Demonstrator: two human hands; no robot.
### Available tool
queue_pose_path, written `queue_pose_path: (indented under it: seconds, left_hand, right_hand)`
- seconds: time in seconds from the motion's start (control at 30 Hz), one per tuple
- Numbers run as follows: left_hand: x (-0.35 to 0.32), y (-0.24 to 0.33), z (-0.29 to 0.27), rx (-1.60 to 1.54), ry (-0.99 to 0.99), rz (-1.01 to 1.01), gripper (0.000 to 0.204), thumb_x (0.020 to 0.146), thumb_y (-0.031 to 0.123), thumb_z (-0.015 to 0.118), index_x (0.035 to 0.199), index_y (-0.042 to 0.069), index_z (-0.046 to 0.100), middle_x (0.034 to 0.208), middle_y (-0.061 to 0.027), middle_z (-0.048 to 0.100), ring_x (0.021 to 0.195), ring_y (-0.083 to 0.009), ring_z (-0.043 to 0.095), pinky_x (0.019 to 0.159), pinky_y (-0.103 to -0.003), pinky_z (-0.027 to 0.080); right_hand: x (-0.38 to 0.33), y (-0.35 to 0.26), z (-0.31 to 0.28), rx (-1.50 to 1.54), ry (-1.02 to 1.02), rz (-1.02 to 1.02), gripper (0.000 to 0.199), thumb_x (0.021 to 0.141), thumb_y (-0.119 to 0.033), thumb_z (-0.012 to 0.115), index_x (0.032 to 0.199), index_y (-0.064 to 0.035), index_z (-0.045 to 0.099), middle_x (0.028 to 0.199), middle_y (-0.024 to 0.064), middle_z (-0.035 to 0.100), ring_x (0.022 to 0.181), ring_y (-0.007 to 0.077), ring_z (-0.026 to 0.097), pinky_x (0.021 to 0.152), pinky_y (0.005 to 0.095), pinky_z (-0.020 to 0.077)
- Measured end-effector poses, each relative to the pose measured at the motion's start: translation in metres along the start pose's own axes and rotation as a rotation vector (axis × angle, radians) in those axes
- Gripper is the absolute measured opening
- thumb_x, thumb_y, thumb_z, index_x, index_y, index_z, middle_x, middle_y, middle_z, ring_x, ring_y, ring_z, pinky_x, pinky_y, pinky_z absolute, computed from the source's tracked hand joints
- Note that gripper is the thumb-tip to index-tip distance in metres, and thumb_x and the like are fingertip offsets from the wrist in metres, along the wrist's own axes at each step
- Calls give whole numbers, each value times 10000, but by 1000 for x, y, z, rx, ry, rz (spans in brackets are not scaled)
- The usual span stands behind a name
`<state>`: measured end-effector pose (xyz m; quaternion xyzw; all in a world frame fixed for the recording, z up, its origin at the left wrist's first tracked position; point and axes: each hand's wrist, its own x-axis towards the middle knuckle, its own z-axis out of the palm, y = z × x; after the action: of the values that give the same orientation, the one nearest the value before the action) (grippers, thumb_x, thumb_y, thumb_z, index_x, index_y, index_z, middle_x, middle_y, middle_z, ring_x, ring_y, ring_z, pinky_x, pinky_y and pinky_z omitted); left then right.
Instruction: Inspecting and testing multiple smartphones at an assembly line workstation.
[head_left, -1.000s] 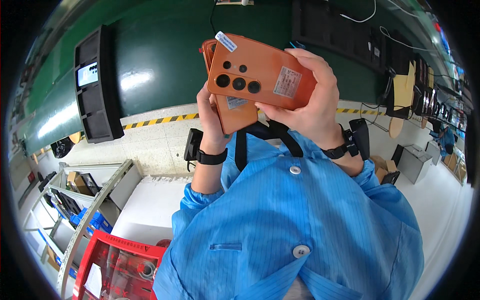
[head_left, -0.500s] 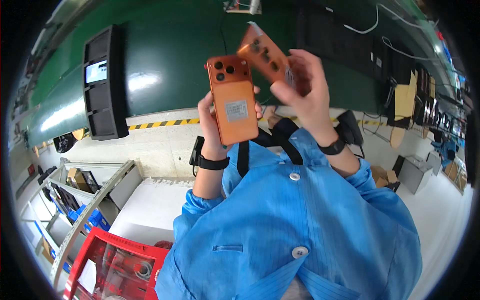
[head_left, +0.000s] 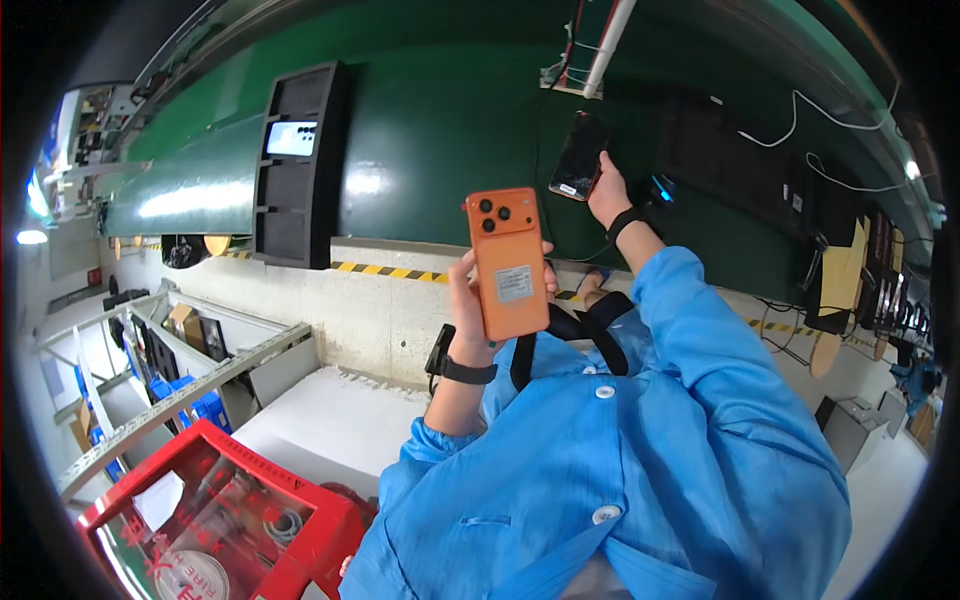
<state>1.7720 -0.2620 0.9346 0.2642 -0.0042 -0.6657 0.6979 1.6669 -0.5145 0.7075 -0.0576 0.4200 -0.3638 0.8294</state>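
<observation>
My left hand [head_left: 466, 308] is closed around an orange smartphone [head_left: 507, 262], held up in front of the bench edge. Its back faces me, with the camera lenses at the top and a pale label below them. Farther out over the green bench, my right hand [head_left: 608, 197] grips a second smartphone [head_left: 581, 155] by its right side. That phone shows its dark screen, with a small white sticker at its lower end. Whether it touches the bench surface I cannot tell.
On the green bench [head_left: 420, 130] a black tray [head_left: 295, 200] at left holds a light phone [head_left: 291, 138]. A white pole [head_left: 607, 50] stands at the back. White cables [head_left: 795, 120] lie at right. A red cabinet [head_left: 330, 520] is at lower left, near a metal rack [head_left: 200, 380].
My right hand has moved away over the bench, and its phone has turned from orange back to dark screen. The left phone sits lower and farther right in view, as the view has shifted.
</observation>
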Motion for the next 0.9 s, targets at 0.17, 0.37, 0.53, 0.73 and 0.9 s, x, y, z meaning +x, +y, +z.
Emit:
queue_pose_path:
  seconds: [0.17,0.37,0.53,0.73,0.9]
  left_hand:
    - [-4,0,8,27,-26,18,763,964,583,320,1423,-14,439,1305,-198,566,936,-310,615,849,-422,523]
    - [-7,3,17,65,8,-32,761,961,575,313,1389,-37,464,1194,-196,601,920,-292,626,836,-402,532]
    - [-6,3,0,91,-31,-147,779,933,596,376,1435,2,434,1305,-186,574,958,-320,630,858,-437,534]
    - [5,-12,-11,118,50,-149,767,907,593,439,1421,24,445,1230,-197,603,870,-328,612,786,-469,528]
    - [26,-22,34,233,-71,-192,696,936,551,403,1374,11,451,1143,-206,599,811,-320,610,736,-434,524]
  right_hand:
    - [6,1,1,-149,82,-40,315,1031,-330,548,1148,-52,641,1210,100,673,1095,270,629,978,382,487]
    - [1,-4,-17,-843,225,-321,367,963,-289,629,1166,16,645,1096,110,704,974,256,659,877,339,496]
    - [-46,-13,-14,-635,18,-272,243,834,-95,661,1038,33,690,955,141,713,881,243,692,787,361,546]
    - [-91,-24,9,-1079,-47,-494,222,777,-182,714,883,13,720,815,166,702,781,248,684,685,378,531]
    - [-98,-25,11,-572,-32,-428,180,891,-98,666,1040,2,660,885,76,681,776,170,648,671,345,515]
